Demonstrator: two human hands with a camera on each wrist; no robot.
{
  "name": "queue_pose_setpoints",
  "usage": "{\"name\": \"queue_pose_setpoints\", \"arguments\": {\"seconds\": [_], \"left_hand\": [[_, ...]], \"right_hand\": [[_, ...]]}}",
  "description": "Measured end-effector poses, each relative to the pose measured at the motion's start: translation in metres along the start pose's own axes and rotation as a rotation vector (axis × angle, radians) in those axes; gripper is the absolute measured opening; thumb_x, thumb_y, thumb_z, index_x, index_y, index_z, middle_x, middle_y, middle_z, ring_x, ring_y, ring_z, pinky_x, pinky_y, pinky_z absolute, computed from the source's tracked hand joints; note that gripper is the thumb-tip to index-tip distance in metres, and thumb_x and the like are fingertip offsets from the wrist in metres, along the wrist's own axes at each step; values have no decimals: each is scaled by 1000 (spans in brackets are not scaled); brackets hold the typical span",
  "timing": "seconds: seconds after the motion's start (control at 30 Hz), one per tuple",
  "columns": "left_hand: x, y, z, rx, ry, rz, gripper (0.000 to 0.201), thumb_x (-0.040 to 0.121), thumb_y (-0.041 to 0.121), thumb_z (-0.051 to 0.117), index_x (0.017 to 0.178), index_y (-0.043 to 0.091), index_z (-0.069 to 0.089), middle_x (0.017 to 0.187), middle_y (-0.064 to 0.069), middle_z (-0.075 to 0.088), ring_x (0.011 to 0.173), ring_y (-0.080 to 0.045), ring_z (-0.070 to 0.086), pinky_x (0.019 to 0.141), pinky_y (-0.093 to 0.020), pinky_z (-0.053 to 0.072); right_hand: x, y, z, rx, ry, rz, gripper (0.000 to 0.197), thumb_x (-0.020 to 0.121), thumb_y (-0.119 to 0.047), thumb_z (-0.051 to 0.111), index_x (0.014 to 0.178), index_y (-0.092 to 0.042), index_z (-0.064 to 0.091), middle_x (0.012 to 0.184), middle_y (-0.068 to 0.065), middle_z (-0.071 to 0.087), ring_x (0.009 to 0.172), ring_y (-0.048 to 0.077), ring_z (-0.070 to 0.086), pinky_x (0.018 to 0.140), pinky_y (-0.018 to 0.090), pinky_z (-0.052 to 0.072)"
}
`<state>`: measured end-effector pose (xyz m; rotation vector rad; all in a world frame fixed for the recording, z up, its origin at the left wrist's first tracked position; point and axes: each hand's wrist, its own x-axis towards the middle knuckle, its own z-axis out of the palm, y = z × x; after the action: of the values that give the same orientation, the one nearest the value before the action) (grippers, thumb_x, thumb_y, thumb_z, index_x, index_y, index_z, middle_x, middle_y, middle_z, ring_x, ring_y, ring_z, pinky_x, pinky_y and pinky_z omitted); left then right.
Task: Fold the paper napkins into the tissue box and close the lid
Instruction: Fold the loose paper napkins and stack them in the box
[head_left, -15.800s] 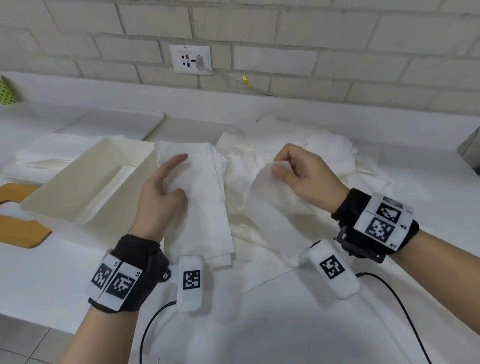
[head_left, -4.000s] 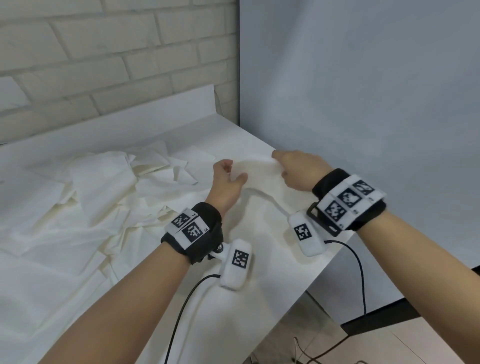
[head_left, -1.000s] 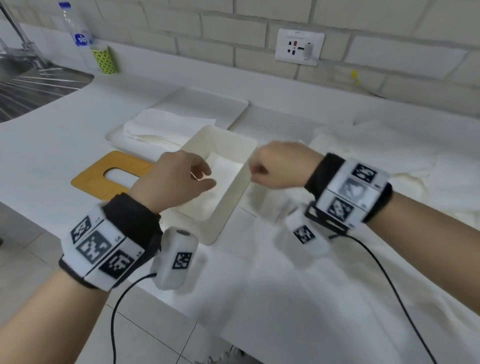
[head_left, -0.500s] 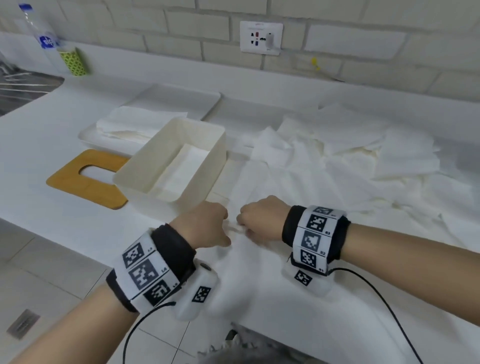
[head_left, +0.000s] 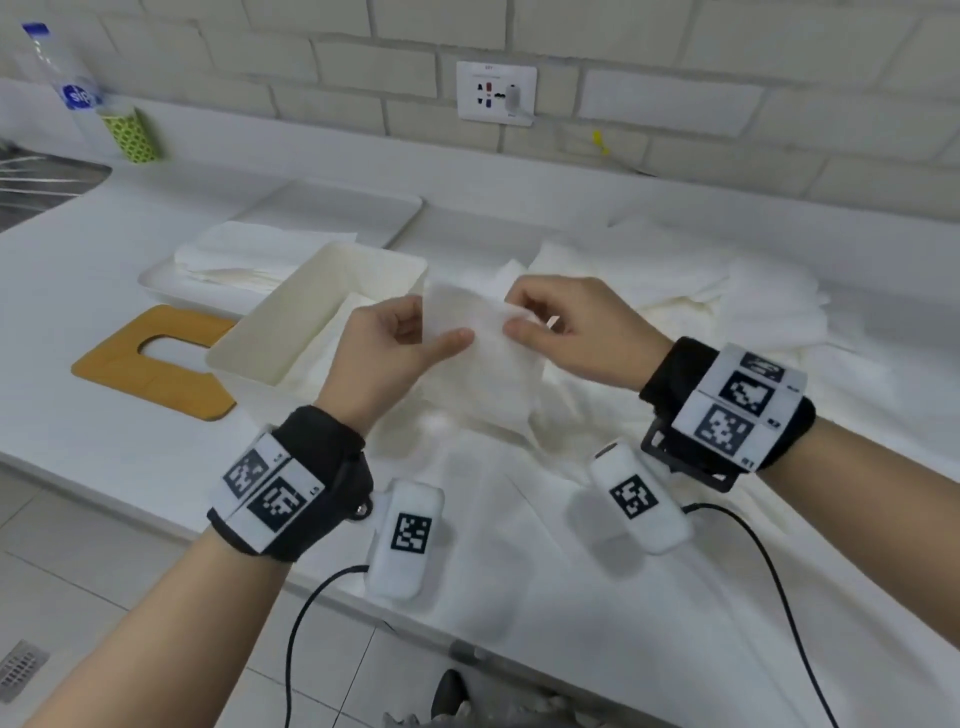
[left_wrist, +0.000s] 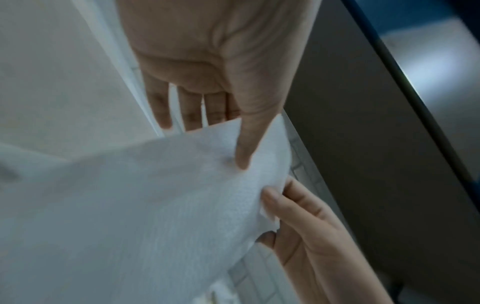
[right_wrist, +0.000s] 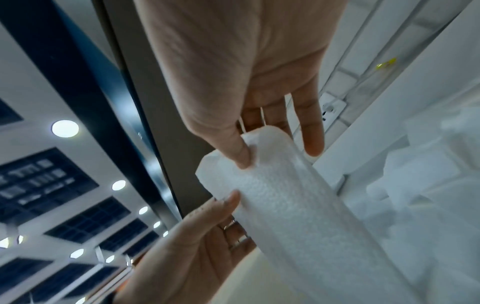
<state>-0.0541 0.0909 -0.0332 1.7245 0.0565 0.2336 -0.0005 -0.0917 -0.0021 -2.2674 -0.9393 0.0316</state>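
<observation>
Two hands on one napkin, held up in the air. Left hand pinches its edge, thumb above and fingers beneath; right hand pinches the opposite edge between thumb and forefinger. Tissue box sits open just beyond the left fingers, napkins already inside. Wooden lid lies further left. Step, as I judge: folding mid-air. Next likely calls for bringing the edges together, then lowering into the box.

Paper napkin: white, soft, w/ fine embossed texture. Tissue box: matt cream plastic. Lid: smooth wood. Surface: smooth white. Wall: painted brick.
</observation>
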Motion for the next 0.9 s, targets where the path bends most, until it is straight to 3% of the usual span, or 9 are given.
{"name": "queue_pose_setpoints", "arguments": {"seconds": [0.1,0.23,0.33,0.4,0.47,0.57,0.7,0.8,0.9], "left_hand": [[2,9,4,-123,-66,9,29,71,15,75,99,12,69,93,0,75,87,-14,70,72,-24,54],[3,5,7,-62,15,27,7,82,13,70,90,12,69,88,-1,74,81,-16,69,73,-29,56],[1,-5,3,-60,146,15,5,88,13,65,85,17,67,84,4,71,75,-11,66,69,-28,52],[-3,-10,-2,-53,213,3,8,91,13,61,87,19,64,84,7,69,74,-7,65,69,-26,50],[-7,-13,-7,-14,250,2,11,94,14,58,87,20,63,84,7,67,76,-9,64,71,-29,51],[-15,-15,-15,43,279,-13,13,95,14,55,85,19,62,82,4,65,77,-15,61,72,-35,49],[-23,-19,-23,74,298,-36,10,93,19,57,92,12,64,89,-4,68,83,-22,64,78,-45,52],[-27,-22,-29,80,307,-57,10,93,16,55,92,14,65,89,-3,68,84,-23,64,79,-46,52],[-28,-23,-32,79,308,-71,10,93,15,56,87,18,64,85,0,67,81,-20,63,75,-40,51]], "right_hand": [[5,-2,-10,112,100,8,6,90,-12,57,83,-11,57,70,-7,52,64,16,47,63,24,40],[15,-2,-14,206,162,20,6,91,-17,57,86,-14,58,82,3,61,75,29,57,70,35,47],[24,6,-5,266,157,142,15,95,-27,50,82,-21,53,77,-6,59,65,14,60,67,30,49],[33,20,7,279,122,255,19,97,-30,45,86,-17,55,81,-3,62,70,12,61,68,28,49],[43,37,25,212,51,325,22,96,-29,46,93,-11,58,91,4,64,81,17,60,71,26,46],[61,56,54,-47,-127,306,23,92,-26,54,103,-6,60,108,7,62,93,18,55,79,24,41],[88,62,89,-382,-381,266,42,88,-35,55,122,-10,52,123,7,53,114,27,47,90,34,40],[101,61,106,-504,-436,317,53,85,-43,54,127,-11,45,129,12,46,117,31,43,95,40,39],[106,62,110,-541,-427,347,57,85,-44,56,126,-7,42,127,15,46,118,33,42,93,40,37]]}}
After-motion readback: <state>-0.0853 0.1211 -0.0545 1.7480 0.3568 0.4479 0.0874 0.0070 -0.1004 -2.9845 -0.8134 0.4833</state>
